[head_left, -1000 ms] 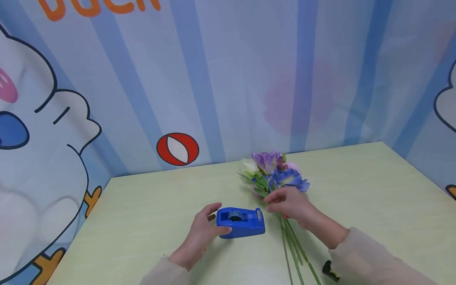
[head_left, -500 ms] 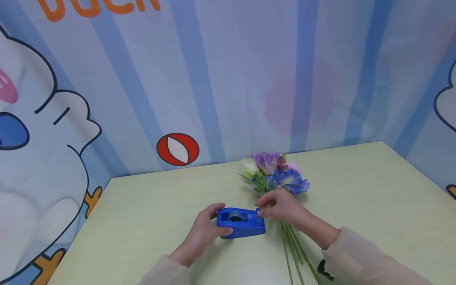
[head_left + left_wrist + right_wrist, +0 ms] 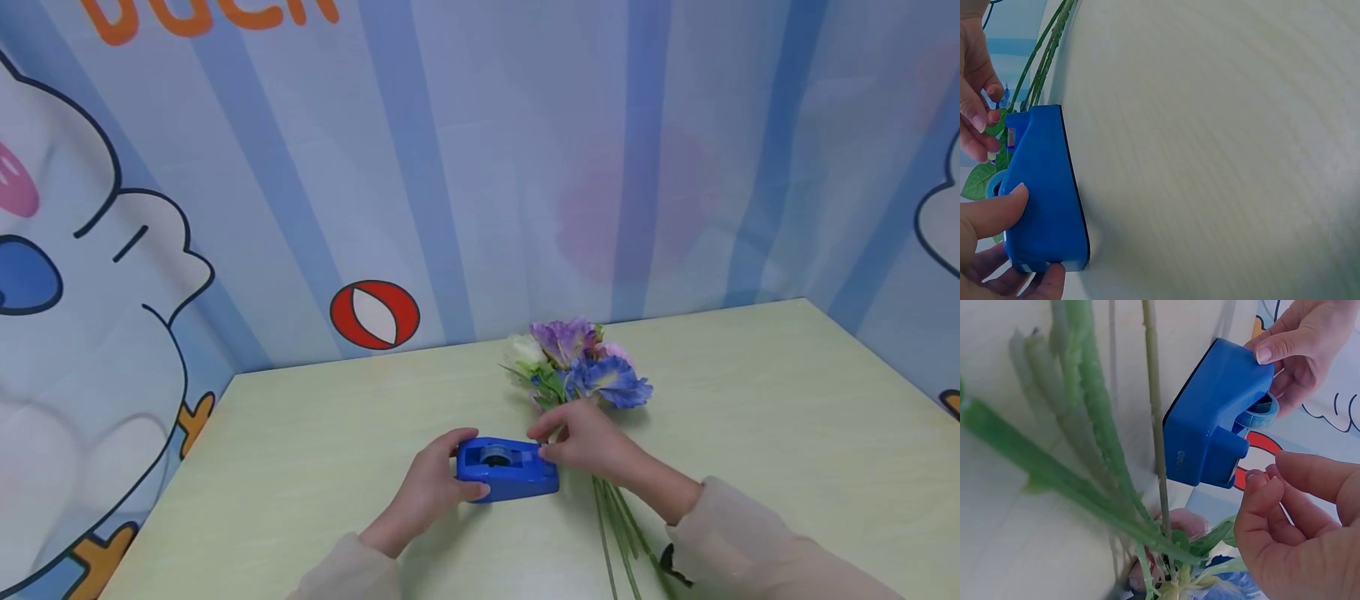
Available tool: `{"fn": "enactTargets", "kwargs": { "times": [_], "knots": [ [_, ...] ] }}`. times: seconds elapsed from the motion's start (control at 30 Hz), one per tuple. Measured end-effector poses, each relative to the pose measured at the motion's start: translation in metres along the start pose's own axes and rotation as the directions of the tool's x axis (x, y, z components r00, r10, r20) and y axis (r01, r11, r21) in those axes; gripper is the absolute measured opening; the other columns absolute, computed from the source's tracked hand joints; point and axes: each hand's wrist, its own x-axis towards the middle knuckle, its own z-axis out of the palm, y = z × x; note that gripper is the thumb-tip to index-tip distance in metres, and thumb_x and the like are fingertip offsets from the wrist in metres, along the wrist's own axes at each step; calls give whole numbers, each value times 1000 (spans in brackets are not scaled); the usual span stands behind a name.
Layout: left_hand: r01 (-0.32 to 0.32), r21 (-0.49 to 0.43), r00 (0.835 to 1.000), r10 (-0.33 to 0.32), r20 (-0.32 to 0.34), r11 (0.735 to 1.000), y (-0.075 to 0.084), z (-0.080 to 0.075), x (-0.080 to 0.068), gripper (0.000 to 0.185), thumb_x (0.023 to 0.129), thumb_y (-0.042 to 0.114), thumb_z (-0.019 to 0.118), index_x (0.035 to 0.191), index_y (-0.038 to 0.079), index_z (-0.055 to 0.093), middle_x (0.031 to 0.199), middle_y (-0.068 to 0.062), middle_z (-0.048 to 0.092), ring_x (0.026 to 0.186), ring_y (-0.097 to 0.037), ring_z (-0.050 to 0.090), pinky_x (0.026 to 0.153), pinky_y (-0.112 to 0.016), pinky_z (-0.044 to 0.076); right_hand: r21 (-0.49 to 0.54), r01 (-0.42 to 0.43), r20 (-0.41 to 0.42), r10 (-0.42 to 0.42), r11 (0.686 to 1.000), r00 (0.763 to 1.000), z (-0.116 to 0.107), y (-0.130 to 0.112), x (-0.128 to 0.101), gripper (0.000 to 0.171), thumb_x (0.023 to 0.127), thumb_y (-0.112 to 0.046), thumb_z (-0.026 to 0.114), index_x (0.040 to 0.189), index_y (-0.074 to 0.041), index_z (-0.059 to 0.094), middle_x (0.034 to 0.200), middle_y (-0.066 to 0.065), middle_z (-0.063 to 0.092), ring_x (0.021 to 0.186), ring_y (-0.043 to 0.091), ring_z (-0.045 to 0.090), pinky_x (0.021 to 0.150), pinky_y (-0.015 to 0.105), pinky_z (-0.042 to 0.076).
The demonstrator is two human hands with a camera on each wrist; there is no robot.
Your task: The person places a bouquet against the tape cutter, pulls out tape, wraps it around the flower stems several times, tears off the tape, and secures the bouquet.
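Note:
My left hand (image 3: 431, 483) grips a blue tape dispenser (image 3: 517, 479) at its roll end, thumb on the near side and fingers round the back. In the left wrist view the thumb lies along the dispenser's side (image 3: 1041, 181). The clear tape roll (image 3: 1259, 412) sits in its hub. At the cutter end, my right hand (image 3: 592, 437) hovers with bent fingers, thumb and forefinger slightly apart; no tape shows between them. Beneath and behind the right hand lies a bouquet of flowers (image 3: 611, 379), purple, blue, white and pink, its green stems (image 3: 618, 517) running toward the front.
A pale wooden-look table (image 3: 337, 433) carries everything. Behind it stands a striped blue cartoon backdrop (image 3: 495, 167). A small dark object (image 3: 672, 565) lies by the stems, partly covered by the right sleeve.
My right hand has moved left, from over the stems to the dispenser's cutter end. The left hand has slid its forefinger slightly forward; dispenser and flowers stay in place.

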Motion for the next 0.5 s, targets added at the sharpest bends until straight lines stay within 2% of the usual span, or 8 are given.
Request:
{"fn": "enactTargets", "kwargs": {
  "times": [0.1,0.3,0.5],
  "knots": [
    [-27,29,1000,27,8,999,-1,1,1,64,73,6,79,131,4,49,131,-18,49,119,-38,45,97,-55,38,-28,15,19,-14,999,1000,1,-2,1,20,80,6,66,99,2,70,92,7,68,79,19,59,66,29,51],
    [-126,143,992,121,40,982,-1,0,4,65,72,7,80,128,-1,49,125,-20,52,114,-37,48,95,-53,40,-71,39,51,-35,997,998,6,-3,7,21,80,4,67,100,0,70,94,6,68,82,19,60,70,32,53],
    [-157,173,988,154,34,972,-1,0,4,63,70,8,82,124,-2,52,120,-20,55,109,-36,51,92,-53,42,-112,56,65,-49,992,997,8,-1,12,17,81,3,68,96,-3,71,92,5,69,85,19,62,72,34,53]
  ]
}}
